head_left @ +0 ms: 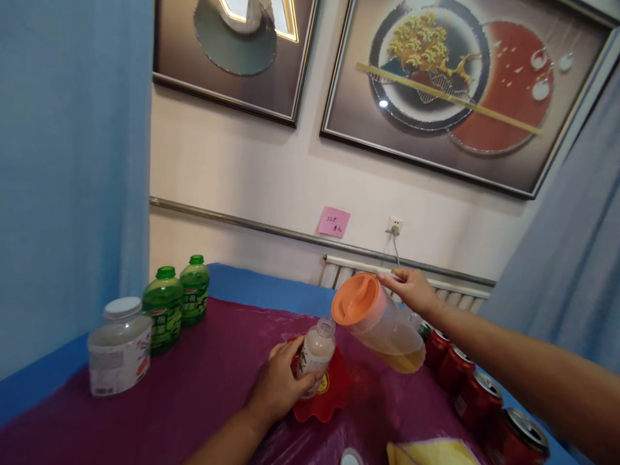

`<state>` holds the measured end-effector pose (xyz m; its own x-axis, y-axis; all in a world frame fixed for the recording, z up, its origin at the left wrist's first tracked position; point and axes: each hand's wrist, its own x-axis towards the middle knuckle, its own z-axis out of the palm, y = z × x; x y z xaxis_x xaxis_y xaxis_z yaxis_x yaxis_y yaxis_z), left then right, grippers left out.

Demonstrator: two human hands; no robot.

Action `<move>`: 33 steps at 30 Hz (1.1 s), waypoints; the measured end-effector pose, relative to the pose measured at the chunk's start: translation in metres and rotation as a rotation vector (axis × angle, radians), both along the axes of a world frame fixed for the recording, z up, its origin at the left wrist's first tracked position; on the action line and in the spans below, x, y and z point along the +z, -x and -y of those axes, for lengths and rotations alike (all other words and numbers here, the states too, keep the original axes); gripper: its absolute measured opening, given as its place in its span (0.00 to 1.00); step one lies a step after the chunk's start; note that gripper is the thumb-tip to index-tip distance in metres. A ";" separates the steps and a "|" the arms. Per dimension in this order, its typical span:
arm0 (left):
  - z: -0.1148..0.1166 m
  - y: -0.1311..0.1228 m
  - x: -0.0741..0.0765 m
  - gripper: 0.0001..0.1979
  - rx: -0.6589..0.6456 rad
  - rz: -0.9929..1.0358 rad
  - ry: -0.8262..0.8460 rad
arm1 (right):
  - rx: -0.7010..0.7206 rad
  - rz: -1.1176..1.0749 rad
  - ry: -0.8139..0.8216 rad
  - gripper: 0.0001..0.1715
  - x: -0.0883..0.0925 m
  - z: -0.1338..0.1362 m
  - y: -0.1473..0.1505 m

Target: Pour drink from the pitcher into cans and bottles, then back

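Observation:
My left hand point(281, 381) is wrapped round a small clear bottle point(318, 345) with a printed label and an uncapped mouth. Beneath the bottle lies a red scalloped tray point(322, 410). To the right, my right hand point(411, 290) grips the handle of a translucent pitcher point(387, 326) with an orange lid point(357, 300). The pitcher tilts toward the bottle, its lid close to the bottle's mouth. Some yellowish liquid sits low in the pitcher; I cannot make out a stream between the two. The fingers behind the pitcher's handle are partly hidden.
Two green bottles point(165, 310) and a clear white-lidded jar point(121, 349) stand on the left. Several red cans point(479, 397) line the right side. A white cap point(351, 457) and a yellow cloth point(431, 453) lie at the front of the purple table cover point(203, 400).

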<state>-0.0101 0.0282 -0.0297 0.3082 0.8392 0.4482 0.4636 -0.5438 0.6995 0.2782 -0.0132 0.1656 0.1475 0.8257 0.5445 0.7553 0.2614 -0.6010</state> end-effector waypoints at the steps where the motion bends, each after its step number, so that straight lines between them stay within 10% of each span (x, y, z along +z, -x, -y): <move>1: 0.000 0.000 0.000 0.35 0.000 -0.002 -0.002 | 0.004 0.018 -0.003 0.38 0.000 -0.001 0.000; 33: 0.001 0.001 0.001 0.34 -0.026 -0.023 0.027 | 0.025 0.088 0.057 0.35 0.018 -0.002 0.005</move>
